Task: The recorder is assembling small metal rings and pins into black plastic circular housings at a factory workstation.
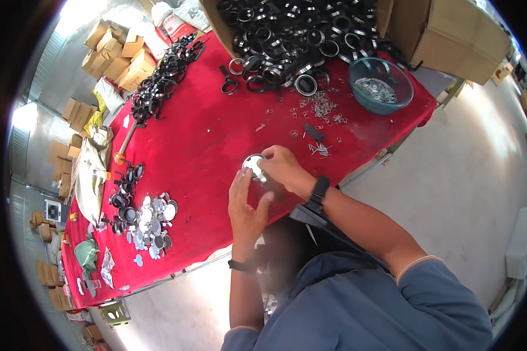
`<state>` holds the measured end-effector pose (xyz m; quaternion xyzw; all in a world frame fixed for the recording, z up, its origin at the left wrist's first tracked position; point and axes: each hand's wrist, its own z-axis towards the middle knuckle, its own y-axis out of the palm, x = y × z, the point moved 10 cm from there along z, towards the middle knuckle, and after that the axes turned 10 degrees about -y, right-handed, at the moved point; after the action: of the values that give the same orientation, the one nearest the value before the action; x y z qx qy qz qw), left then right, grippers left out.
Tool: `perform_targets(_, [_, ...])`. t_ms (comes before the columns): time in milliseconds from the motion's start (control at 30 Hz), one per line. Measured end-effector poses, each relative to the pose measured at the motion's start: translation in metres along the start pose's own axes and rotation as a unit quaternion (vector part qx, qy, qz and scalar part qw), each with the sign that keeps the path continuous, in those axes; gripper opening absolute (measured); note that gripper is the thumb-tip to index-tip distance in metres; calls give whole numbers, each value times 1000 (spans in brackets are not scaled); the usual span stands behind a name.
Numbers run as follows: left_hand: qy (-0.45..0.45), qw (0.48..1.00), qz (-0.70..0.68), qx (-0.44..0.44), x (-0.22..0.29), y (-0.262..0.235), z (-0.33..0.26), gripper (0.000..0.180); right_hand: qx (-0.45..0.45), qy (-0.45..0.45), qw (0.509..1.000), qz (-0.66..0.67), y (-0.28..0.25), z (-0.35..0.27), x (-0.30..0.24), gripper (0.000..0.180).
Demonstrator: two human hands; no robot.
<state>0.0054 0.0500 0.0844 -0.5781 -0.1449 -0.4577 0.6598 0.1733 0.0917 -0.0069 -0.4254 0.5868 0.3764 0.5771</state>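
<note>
Over the front part of the red table, a round rimmed piece with a pale, shiny face (pixel 253 165) is between my hands. My right hand (pixel 286 169) pinches its right side with thumb and forefinger. My left hand (pixel 247 215) has its fingers stretched up, fingertips against the piece's lower left side, thumb held apart. What lies under the fingertips is hidden. To the left is a pile of flat round silver discs (pixel 153 225), beside black ringed parts (pixel 122 199).
A big heap of black rings (pixel 298 44) spills from a cardboard box (pixel 457 41) at the back. Beside it stands a glass bowl (pixel 405 96) of small metal pieces. Loose metal clips (pixel 322 105) and pins (pixel 319 150) lie nearer. More black rings (pixel 158 88) line the far left edge.
</note>
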Motion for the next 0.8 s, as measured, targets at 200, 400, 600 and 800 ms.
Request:
perform_targets(200, [-21,998,58,-23,-35,21,1,78,17,1,998,-58,14,11,26,42])
perform_targets(400, [-40,998,-36,13,-38,20,-1,63,15,11,1000,19,12,6,37,44])
perform_targets(600, [-44,999,-8,23,-36,16,1,67,-44,76,993,77,2,-15,32,40])
perform_targets(800, [-50,999,-1,12,-34,15,6,65,-10,5,998,64,-70,-39,4,29])
